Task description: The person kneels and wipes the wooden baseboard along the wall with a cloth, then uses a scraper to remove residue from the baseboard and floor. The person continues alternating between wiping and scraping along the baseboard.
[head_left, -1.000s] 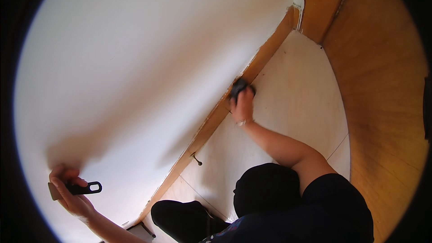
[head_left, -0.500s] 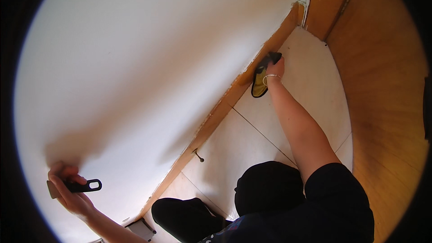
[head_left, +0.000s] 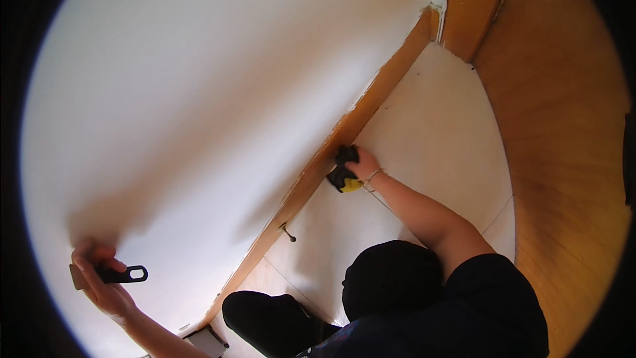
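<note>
At far left, beside a white wall (head_left: pixel 199 79), a black-handled scraper (head_left: pixel 134 274) is gripped in the left hand (head_left: pixel 101 290), its looped end left free. It is judged light and stiff, best taken by the handle, away from the flat blade. The blade is partly covered by fingers, and whether the wall is touched cannot be told.

At lower left, a grey object (head_left: pixel 207 342) is cut off by the forearm and the lower edge. Further right, a small doorstop (head_left: pixel 288 233) is seen beside a wooden baseboard (head_left: pixel 391 76).

Right of centre, a black-and-yellow pad (head_left: pixel 343 176) is grasped by the right hand (head_left: pixel 366 162) at the baseboard's foot. It is probably light and soft, best held by its broad back. Its exact kind is blurred; its underside and the fingertips are hidden.
</note>
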### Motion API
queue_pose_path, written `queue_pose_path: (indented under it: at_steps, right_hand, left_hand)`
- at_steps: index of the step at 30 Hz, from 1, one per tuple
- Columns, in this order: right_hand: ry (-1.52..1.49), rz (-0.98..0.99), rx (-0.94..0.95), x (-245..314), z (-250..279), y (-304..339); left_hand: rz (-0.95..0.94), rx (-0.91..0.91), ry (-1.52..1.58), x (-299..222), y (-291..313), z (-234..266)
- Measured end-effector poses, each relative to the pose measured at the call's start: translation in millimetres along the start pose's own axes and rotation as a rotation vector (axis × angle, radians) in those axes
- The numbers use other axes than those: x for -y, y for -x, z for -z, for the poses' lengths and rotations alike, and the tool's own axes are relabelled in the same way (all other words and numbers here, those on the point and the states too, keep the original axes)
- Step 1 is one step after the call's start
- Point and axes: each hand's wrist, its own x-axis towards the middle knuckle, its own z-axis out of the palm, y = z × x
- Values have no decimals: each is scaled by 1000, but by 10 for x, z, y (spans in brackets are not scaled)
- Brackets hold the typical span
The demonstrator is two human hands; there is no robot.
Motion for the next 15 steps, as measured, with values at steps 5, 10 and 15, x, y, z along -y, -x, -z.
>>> queue_pose_path:
  at_steps: [5,10,15]
  right_hand:
    - [211,-164,-534,-456,1829,-228]
    - [947,97,-489,-72,2627,-280]
    - [1349,-145,-347,-27,2797,-477]
  left_hand:
    - [58,-23,30,114,-15,71]
    - [36,-80,-38,141,-4,91]
    - [140,-240,-45,151,-13,189]
